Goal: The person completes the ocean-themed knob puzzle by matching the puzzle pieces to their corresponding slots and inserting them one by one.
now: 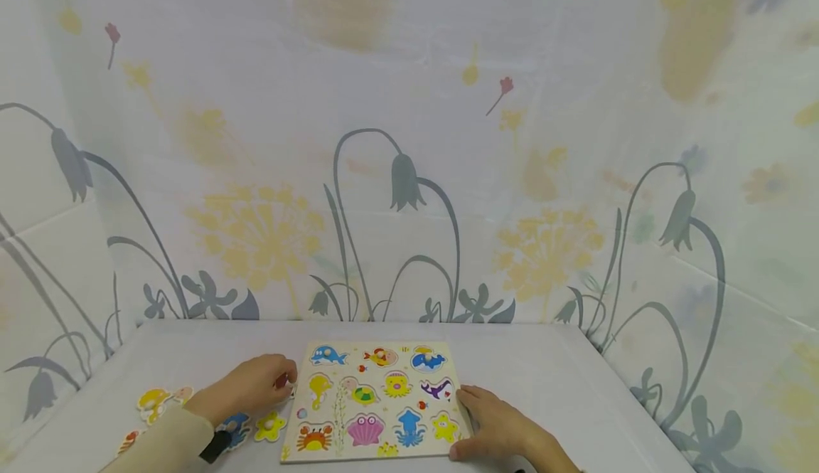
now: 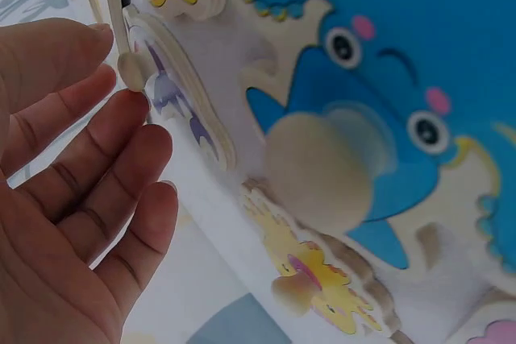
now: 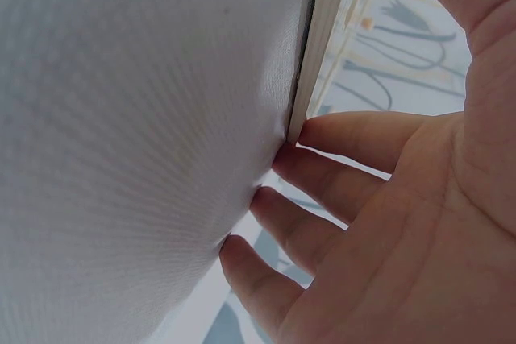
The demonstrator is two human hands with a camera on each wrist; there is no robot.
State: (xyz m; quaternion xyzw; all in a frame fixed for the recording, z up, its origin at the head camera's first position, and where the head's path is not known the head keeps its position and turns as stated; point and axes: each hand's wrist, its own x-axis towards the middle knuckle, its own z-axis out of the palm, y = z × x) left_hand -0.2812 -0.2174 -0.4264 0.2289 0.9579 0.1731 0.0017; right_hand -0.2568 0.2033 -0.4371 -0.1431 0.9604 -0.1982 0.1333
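A wooden peg puzzle board (image 1: pixel 339 382) with printed sea animals lies on the table. My left hand (image 1: pixel 259 384) hovers at its left edge. In the left wrist view the left hand (image 2: pixel 89 175) has its thumb apart from its fingers, with a round wooden knob (image 2: pixel 131 72) in the gap. Right by the fingertips lies a purple puzzle piece (image 2: pixel 181 98). A blue squid piece (image 2: pixel 363 142) with a knob is close to that camera. My right hand (image 1: pixel 493 424) rests against the board's right edge; its extended fingers (image 3: pixel 334 183) touch the edge and the table cloth.
Left of the board lie a yellow star piece (image 1: pixel 270 426), the squid piece partly behind the left wrist, and a yellow-orange piece (image 1: pixel 152 403). A red-and-white piece (image 1: pixel 128 442) sits nearer the front. Flower-printed white curtains (image 1: pixel 409 259) enclose the white table (image 1: pixel 531 359).
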